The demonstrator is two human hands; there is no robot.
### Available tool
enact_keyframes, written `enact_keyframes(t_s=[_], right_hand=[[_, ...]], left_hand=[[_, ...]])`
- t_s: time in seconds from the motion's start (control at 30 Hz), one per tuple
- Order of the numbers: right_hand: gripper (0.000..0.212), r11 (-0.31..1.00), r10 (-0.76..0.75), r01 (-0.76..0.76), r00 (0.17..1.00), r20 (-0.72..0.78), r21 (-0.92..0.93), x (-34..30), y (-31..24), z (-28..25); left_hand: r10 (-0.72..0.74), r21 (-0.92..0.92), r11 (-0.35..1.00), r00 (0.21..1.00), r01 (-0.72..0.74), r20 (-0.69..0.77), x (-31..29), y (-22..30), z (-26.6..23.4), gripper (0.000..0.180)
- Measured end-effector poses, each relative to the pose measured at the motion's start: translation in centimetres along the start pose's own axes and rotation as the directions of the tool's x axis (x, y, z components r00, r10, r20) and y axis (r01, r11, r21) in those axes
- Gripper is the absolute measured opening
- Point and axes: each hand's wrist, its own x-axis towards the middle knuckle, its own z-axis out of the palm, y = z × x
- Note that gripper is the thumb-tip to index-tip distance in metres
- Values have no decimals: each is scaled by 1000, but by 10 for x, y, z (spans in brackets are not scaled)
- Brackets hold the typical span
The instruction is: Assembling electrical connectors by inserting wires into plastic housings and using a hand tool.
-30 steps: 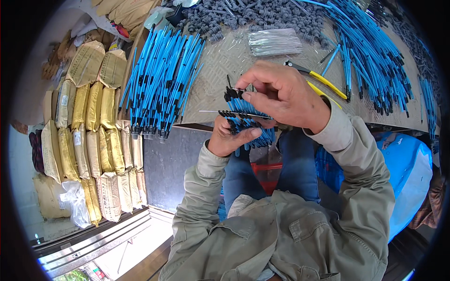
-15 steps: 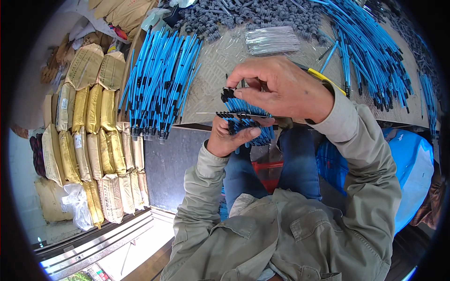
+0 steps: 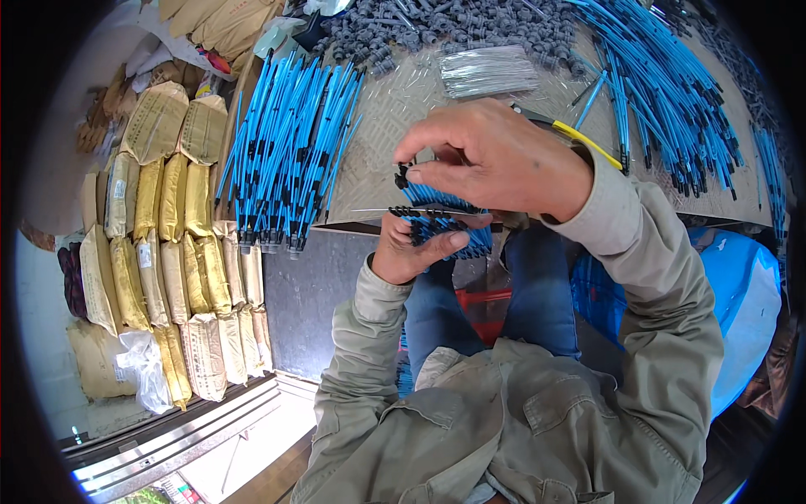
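Observation:
In front of my lap, my left hand (image 3: 413, 254) is closed around a bundle of thin blue tubes (image 3: 478, 245) with black ends. A thin straight metal wire (image 3: 369, 209) lies across the bundle, and black pieces sit in a row along it. My right hand (image 3: 504, 160) curves over the far side of the bundle. Its thumb and index finger pinch at black tube ends (image 3: 401, 176); how many they hold is hidden by the fingers.
On the table lie a stack of metal wires (image 3: 489, 71), yellow-handled pliers (image 3: 579, 139) and a heap of grey fittings (image 3: 470, 25). Blue tube piles lie left (image 3: 290, 151) and right (image 3: 672, 101). Tan sacks (image 3: 159, 218) are stacked at left; a blue bag (image 3: 739, 311) stands at right.
My right thumb and fingertips have closed further over the black ends, which show less now. My left hand keeps its hold on the bundle. The whole view has shifted slightly.

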Motion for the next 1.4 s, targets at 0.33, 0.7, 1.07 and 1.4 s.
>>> enact_keyframes(t_s=[0.33, 0.7, 1.07, 1.4], right_hand=[[20, 833, -73, -18, 987, 142, 553, -2, 16, 0], [18, 926, -49, -6, 989, 136, 378, -6, 1, -5], [19, 909, -125, 91, 990, 58, 406, -4, 3, -1], [13, 950, -123, 124, 992, -20, 286, -2, -5, 6]], left_hand=[[-82, -210, 973, 995, 92, 56, -6, -3, -14, 31], [100, -119, 988, 995, -103, -27, -18, -16, -11, 34], [107, -199, 976, 993, -94, 55, -13, -8, -17, 38], [22, -174, 985, 995, -5, 95, -7, 0, -16, 33]])
